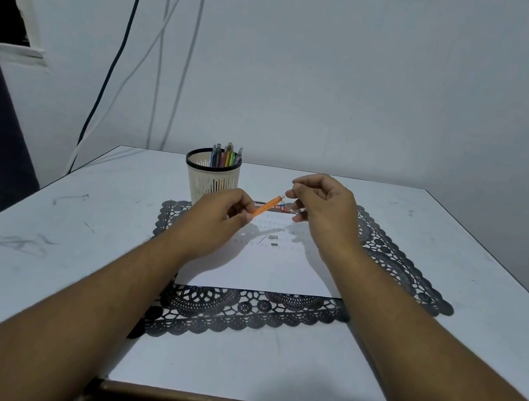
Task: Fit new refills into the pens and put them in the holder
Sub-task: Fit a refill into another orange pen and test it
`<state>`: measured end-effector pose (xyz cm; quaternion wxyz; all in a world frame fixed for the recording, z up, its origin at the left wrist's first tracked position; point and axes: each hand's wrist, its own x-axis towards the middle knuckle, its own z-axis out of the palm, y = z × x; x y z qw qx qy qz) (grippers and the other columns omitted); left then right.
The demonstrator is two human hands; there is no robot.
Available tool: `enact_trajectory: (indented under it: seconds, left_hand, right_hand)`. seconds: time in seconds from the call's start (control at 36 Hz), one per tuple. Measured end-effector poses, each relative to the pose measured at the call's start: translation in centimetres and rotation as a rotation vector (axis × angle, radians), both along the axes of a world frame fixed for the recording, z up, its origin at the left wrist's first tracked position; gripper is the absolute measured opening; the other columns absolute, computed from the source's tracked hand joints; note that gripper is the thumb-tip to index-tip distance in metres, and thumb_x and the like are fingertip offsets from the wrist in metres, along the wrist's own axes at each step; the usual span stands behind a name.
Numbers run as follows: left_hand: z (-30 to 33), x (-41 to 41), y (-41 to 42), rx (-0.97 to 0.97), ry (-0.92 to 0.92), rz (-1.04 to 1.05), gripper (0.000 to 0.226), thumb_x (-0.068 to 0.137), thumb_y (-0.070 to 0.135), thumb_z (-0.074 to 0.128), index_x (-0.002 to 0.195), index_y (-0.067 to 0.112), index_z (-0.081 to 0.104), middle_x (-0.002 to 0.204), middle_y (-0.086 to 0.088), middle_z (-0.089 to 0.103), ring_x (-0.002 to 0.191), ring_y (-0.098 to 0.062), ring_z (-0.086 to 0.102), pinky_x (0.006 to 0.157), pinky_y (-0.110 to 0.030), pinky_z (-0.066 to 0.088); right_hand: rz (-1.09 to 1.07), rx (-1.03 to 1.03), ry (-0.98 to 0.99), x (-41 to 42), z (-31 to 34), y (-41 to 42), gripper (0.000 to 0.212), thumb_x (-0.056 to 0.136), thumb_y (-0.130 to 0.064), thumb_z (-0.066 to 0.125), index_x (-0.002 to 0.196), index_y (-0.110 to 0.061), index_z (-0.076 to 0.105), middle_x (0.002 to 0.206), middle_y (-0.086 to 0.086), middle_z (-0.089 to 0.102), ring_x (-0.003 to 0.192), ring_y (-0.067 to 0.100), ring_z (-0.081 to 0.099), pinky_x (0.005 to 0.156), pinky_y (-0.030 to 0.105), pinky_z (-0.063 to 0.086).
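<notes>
My left hand (219,215) grips the lower end of an orange pen (267,206), which slants up to the right above the white paper (266,266). At the pen's upper tip, the fingertips of my right hand (321,206) pinch; what they pinch there is too small to tell. A cream mesh holder (212,181) with a black rim stands behind my left hand and holds several coloured pens (226,156). Two small grey pieces (272,239) lie on the paper under the pen. A flat packet (277,207) lies behind the hands, mostly hidden.
The paper lies on a black lace mat (401,267) in the middle of a white table (74,257). Cables (163,45) hang down the wall behind the table's back left corner. The table's front edge runs just below my forearms.
</notes>
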<state>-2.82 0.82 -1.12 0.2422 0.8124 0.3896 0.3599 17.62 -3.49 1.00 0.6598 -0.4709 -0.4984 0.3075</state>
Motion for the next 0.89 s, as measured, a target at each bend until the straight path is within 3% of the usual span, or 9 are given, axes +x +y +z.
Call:
enact_trajectory:
  seconds: [0.42,0.58,0.89]
  left_hand:
    - [0.20,0.05,-0.28,0.008,-0.026,-0.011,0.010,0.101,0.018,0.064,0.097,0.027,0.069,0.090,0.005,0.065,0.079,-0.009,0.057,0.072,-0.028,0.047]
    - [0.11,0.06,-0.22,0.001,-0.045,-0.016,0.012,0.100,0.018,0.064,0.096,0.029,0.068,0.091,0.006,0.065,0.081,-0.011,0.058,0.076,-0.032,0.049]
    - [0.35,0.16,-0.67,-0.010,-0.077,-0.005,0.012,0.101,0.019,0.063,0.097,0.029,0.068,0.094,0.003,0.067,0.087,-0.014,0.060,0.079,-0.032,0.050]
  right_hand:
    - [0.011,0.005,0.004,-0.46,-0.32,-0.03,0.011,0.092,-0.003,0.071,0.090,-0.011,0.077,0.083,0.011,0.076,0.070,0.020,0.067,0.061,0.031,0.057]
    - [0.008,0.046,0.011,-0.54,-0.29,-0.09,0.010,0.090,-0.004,0.075,0.089,-0.013,0.080,0.086,0.008,0.077,0.078,0.017,0.067,0.067,0.030,0.058]
    - [0.004,0.002,0.079,-0.46,-0.31,-0.03,0.013,0.090,-0.006,0.075,0.085,-0.016,0.081,0.087,0.003,0.077,0.074,0.018,0.065,0.072,0.030,0.059]
